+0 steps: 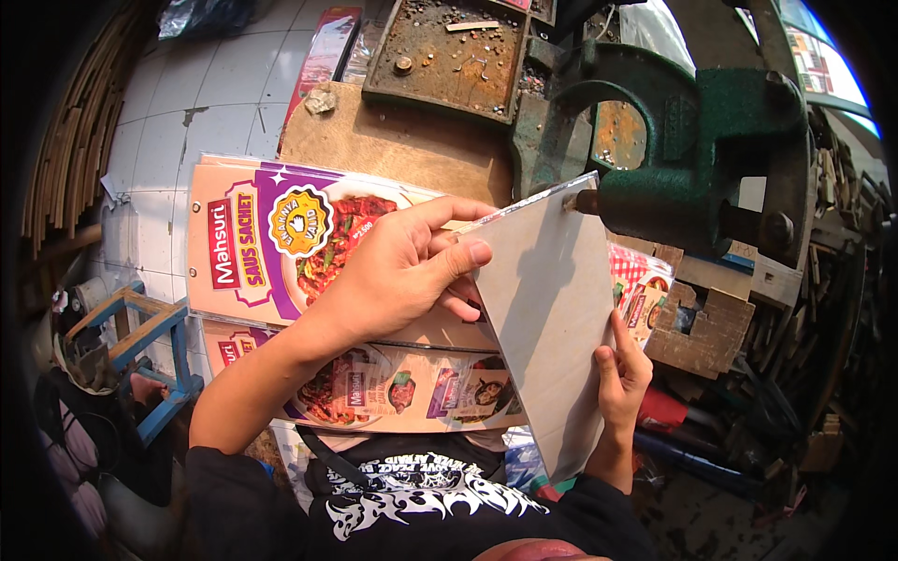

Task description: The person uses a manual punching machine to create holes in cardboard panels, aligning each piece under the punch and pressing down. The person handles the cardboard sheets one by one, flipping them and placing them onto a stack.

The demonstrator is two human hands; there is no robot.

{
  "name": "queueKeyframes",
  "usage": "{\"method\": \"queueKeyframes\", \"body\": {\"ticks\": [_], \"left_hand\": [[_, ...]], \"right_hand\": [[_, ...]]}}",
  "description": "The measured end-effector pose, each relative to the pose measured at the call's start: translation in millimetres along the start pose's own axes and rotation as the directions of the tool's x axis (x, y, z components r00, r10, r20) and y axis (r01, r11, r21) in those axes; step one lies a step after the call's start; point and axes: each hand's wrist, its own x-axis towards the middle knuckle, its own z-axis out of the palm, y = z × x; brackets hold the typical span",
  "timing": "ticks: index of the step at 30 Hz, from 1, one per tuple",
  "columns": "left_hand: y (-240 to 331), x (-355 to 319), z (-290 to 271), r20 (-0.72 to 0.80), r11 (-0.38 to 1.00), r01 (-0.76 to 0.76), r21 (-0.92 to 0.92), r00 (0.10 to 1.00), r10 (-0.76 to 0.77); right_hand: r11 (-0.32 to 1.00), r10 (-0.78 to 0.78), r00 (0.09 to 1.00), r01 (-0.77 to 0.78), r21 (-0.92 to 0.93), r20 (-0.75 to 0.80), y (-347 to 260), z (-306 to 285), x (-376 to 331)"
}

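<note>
Floor point(224, 89) leftward, press point(669, 201) at panel point(547, 323) edge

From my remote seat, I saw a workshop: a heavy green press point(678, 201) stood at far right, a grimy tray point(421, 98) of loose small parts point(403, 64) beside it, long wooden strips point(79, 140) stacked far left.

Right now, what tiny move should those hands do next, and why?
Maybe nudge the grey board slightly to line up its top corner with the green press. That corner is right by the press's metal tip, the right hand holds one edge, and the left hand is at the other.
</note>
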Motion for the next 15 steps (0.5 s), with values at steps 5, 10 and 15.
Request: {"method": "queueKeyframes", "body": {"ticks": [5, 10, 15], "left_hand": [[-0.9, -1.2, 1.2, 0.002, 1.0, 0.003, 0.006, 1.0, -0.003], [-0.1, -2.0, 1.5, 0.002, 1.0, 0.005, 0.019, 1.0, -0.005], [0.3, -2.0, 1.2, 0.002, 0.999, 0.004, 0.047, 1.0, -0.004]], "right_hand": [[0.999, -0.031, 0.999, 0.031, -0.01, -0.011, 2.3, 1.5, -2.9], [0.994, -0.099, 0.995, 0.097, -0.044, -0.025, 5.2, 2.7, -2.8], [0.999, -0.035, 0.999, 0.035, -0.013, -0.014, 5.6, 2.6, -3.7]]}}
